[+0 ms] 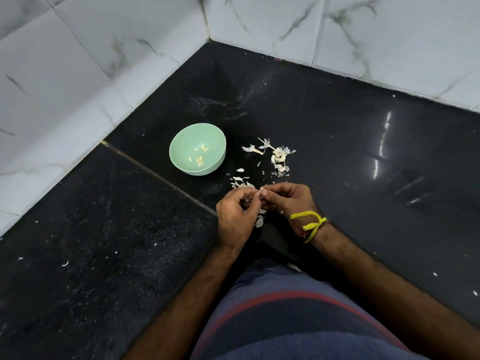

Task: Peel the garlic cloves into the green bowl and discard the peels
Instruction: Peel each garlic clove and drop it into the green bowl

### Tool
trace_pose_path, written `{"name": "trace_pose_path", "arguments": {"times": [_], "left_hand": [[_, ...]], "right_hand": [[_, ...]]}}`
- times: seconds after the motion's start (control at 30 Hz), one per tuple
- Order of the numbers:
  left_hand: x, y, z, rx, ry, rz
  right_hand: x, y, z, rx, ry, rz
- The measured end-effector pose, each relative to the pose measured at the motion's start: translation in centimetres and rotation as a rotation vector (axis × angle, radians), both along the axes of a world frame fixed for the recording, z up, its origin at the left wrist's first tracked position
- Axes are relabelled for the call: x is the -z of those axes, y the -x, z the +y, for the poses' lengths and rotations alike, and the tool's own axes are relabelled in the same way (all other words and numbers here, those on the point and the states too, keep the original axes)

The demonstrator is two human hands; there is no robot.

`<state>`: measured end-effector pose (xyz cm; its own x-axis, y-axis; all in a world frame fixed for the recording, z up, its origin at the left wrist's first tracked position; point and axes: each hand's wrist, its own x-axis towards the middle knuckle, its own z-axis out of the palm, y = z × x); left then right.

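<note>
So, head view only. Both hands up close together over the counter (337, 141), just this side of the bowl (197, 149). Left hand (235, 214) curled, thumb and forefinger pinching a clove (261, 189) at one end; right hand (291, 201) curled too, fingertips (264, 193) nipping the same clove from the other side. Probably held like that so one hand steadies while the other picks the skin off, though can't tell which does which. Clove itself tiny, pale, mostly hidden between the fingers, a bit of papery skin showing.

Bowl parked within easy reach to the left, likely so peeled bits drop straight in. Already a few yellowish peeled cloves (200, 158) inside, lying loose on the bottom. Peels (241, 181) scattered on the counter right under the hands and between hands and bowl, thin white flakes. Further back, a clump of leftover garlic (279, 158) with dry stem. Peels not yet discarded, so plenty left to do. Yellow thread (311, 224) tied on the right wrist.
</note>
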<state>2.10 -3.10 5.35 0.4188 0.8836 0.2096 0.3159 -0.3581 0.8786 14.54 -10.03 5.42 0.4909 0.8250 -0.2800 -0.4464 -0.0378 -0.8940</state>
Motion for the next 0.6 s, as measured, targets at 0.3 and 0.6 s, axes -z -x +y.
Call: {"name": "trace_pose_path", "arguments": {"times": [0.3,0.6], "left_hand": [[-0.2,0.6,0.6,0.193,-0.351,0.178],[0.6,-0.2,0.3,0.135,-0.48,0.216]], "right_hand": [[-0.1,-0.3,-0.4,-0.036,0.019,-0.057],[-0.1,0.2,-1.0,-0.015,0.052,-0.138]]}}
